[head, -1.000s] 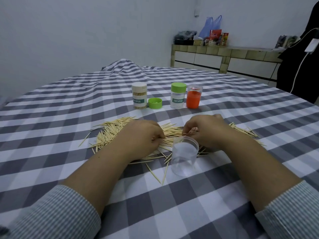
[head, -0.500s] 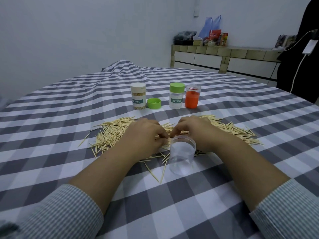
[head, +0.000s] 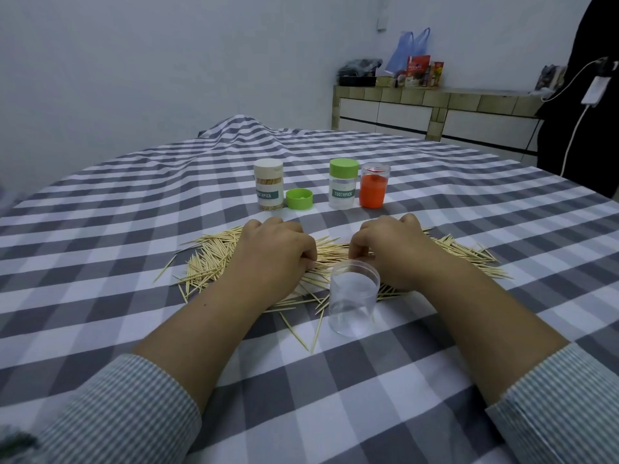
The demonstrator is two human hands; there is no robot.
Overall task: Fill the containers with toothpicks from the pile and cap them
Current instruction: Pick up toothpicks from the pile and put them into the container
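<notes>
Nearest to the person stood a clear, round plastic container (head: 354, 301), upright on the grey-and-white checked tablecloth (head: 335, 396), its long axis vertical and its open mouth pointing up. It looked empty, with no cap on it, so its filling had not yet begun.

Just beyond and around it lay the pile of pale wooden toothpicks (head: 214, 259), spread in a wide band from left to right. Most sticks lay flat with their long axes running roughly left-right or slightly slanted; a few strays (head: 316, 324) at the near edge pointed towards the person.

Both hands rested on this pile. The left hand (head: 274, 252) was curled knuckles-up, its fingertips tucked down among the sticks; I could not tell whether it actually gripped any. The right hand (head: 392, 246), just behind the clear container's rim, had fingers bent downward in a pinch at the toothpicks, seemingly gathering a few.

Farther off stood a row: a cream-capped clear bottle (head: 268, 184) that looked full of toothpicks, a loose green plastic cap (head: 299, 198) lying open side up just right of it, a green-capped labelled bottle (head: 343, 183) whose contents I could not make out, and a clear container with an orange insert (head: 373, 185).

By my judgement, one bottle was done, and most of the work remained.
</notes>
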